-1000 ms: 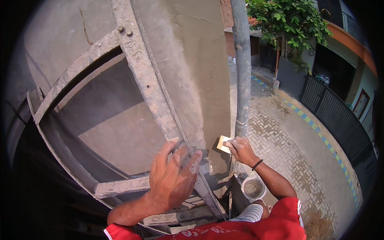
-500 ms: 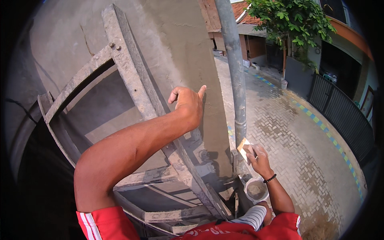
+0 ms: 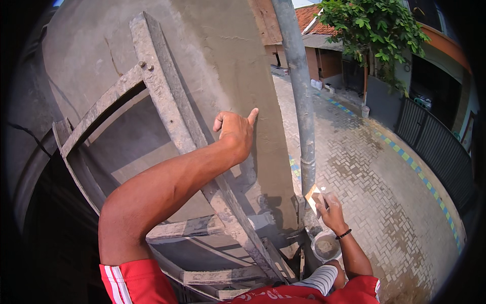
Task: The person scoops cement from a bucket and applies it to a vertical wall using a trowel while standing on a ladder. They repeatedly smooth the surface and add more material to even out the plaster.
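While the left hand (image 3: 237, 133) points, half-curled, the right hand (image 3: 332, 213) grips a float (image 3: 313, 196).

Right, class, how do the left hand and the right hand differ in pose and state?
The left hand appears higher in the view, before the plastered wall, one digit extended; the right hand is lower, fingers bent.
The left hand shows nothing held; the right hand grips a pale flat tool.
The left wrist is bare; the right wears a dark bracelet.
Both arms emerge from red sleeves.
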{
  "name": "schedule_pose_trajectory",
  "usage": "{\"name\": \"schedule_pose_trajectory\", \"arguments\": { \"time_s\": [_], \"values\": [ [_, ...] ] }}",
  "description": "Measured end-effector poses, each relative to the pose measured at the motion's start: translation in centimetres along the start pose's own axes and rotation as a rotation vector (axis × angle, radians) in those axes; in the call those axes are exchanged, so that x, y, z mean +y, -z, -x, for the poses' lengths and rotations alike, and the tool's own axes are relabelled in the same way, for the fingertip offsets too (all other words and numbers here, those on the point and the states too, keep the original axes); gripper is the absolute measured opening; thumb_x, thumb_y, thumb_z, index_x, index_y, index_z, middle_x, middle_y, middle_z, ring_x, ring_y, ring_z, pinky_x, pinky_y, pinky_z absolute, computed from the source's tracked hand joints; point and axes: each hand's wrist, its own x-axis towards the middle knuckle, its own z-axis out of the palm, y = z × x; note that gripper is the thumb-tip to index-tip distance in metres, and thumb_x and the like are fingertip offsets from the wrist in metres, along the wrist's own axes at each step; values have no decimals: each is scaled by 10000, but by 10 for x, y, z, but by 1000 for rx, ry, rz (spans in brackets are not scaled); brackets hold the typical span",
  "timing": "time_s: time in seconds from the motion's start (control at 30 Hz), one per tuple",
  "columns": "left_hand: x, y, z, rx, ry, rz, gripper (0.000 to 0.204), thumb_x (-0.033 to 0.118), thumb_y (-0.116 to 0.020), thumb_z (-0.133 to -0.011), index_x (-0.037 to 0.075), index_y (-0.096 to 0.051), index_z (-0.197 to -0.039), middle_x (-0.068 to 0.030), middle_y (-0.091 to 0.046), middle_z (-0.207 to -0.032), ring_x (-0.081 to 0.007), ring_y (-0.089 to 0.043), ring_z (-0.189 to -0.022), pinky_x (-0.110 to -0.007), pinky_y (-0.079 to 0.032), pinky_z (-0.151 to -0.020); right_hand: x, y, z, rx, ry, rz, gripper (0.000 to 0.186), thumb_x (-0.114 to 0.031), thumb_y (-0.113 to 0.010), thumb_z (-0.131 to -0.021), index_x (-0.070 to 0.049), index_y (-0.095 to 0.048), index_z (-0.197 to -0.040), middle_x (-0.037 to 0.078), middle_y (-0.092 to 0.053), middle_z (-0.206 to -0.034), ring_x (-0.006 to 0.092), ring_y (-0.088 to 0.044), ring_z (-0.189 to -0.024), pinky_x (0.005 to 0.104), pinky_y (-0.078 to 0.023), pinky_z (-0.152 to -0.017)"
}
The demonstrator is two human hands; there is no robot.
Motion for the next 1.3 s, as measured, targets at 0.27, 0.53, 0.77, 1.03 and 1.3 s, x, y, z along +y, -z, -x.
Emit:
{"name": "schedule_pose_trajectory", "arguments": {
  "time_s": [0.27,0.53,0.77,1.03,1.3],
  "values": [
    [-31,-19,2,236,-85,464,726,108,-565,-896,138,-284,-1565,-84,-670,-755,-286,-674,-660,-395,-537,-563,-19,-17,-18,-29,81,-50,350,-196,-663,-889,12,-634,-1168,236,-625,-1073,436,-578,-1020,478,-471,-868],
    [-52,-16,95,736,-8,542,703,179,-772,-798,89,-491,-1436,-104,-644,-934,-249,-596,-841,-338,-485,-674,-127,35,-143,169,551,148,336,-60,-666,-825,-26,-634,-1157,151,-600,-1022,356,-572,-941,432,-471,-827],
    [14,-93,191,1020,-12,1019,573,104,-752,-733,23,-605,-1281,-137,-589,-1031,-325,-543,-924,-440,-421,-775,-213,64,-257,332,812,532,314,-53,-669,-805,-122,-644,-1110,65,-570,-1030,272,-531,-983,409,-394,-798],
    [73,-189,232,684,546,1266,479,42,-680,-774,-26,-601,-1242,-194,-594,-1073,-369,-535,-997,-465,-424,-903,-131,-16,-203,20,890,677,335,-72,-627,-840,-114,-635,-1173,56,-569,-1035,238,-521,-974,393,-378,-805],
    [84,-200,221,610,570,1269,410,72,-657,-808,-9,-640,-1209,-173,-616,-1036,-377,-550,-969,-448,-460,-844,-138,-4,-183,-53,814,568,331,-84,-629,-838,-122,-626,-1167,65,-576,-1023,247,-538,-989,390,-402,-823]
  ]
}}
